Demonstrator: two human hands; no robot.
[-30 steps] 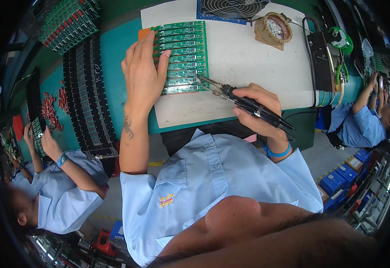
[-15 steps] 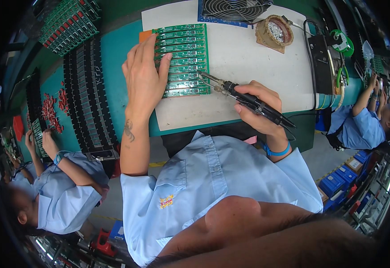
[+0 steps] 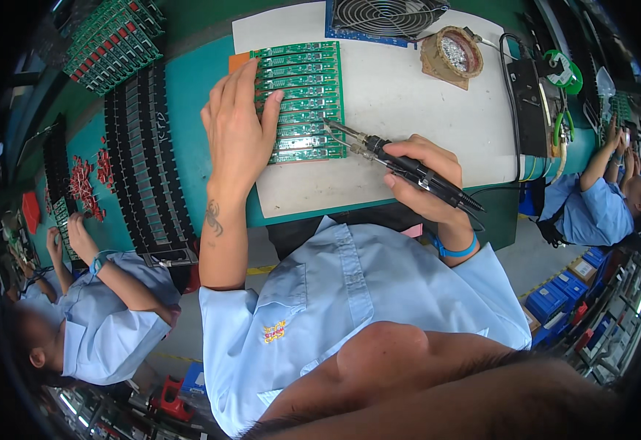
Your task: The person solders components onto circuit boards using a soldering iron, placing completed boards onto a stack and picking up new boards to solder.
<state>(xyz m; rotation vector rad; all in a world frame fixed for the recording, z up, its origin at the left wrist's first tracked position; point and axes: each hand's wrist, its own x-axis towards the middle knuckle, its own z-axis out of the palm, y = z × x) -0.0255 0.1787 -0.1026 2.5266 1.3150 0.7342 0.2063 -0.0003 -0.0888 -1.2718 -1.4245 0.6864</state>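
Observation:
A green panel of several narrow circuit boards point(image 3: 309, 103) lies on a white sheet point(image 3: 401, 110). My left hand point(image 3: 238, 125) rests along its left side with outstretched fingers, thumb apart, lying over the board edges. An orange piece point(image 3: 239, 63) shows beneath the panel's upper left corner. In my right hand point(image 3: 432, 167) is a black soldering iron point(image 3: 417, 173), gripped between thumb and fingers. Its thin metal tip, with a second thin metal tube beside it, points left to the panel's lower right part. Whether the tip touches a board I cannot tell.
Beyond the panel stands a fan point(image 3: 386, 16). A round pot of silvery material point(image 3: 455, 56) sits right of it, near a dark tool stand point(image 3: 529, 110). Black slotted strips point(image 3: 144, 158) and red parts point(image 3: 82, 187) lie leftward. Co-workers point(image 3: 111, 315) sit on both sides.
My hands, the soldering iron and the panel look almost unchanged; the bench has shifted very slightly in the picture. The left co-worker's hands have moved a little.

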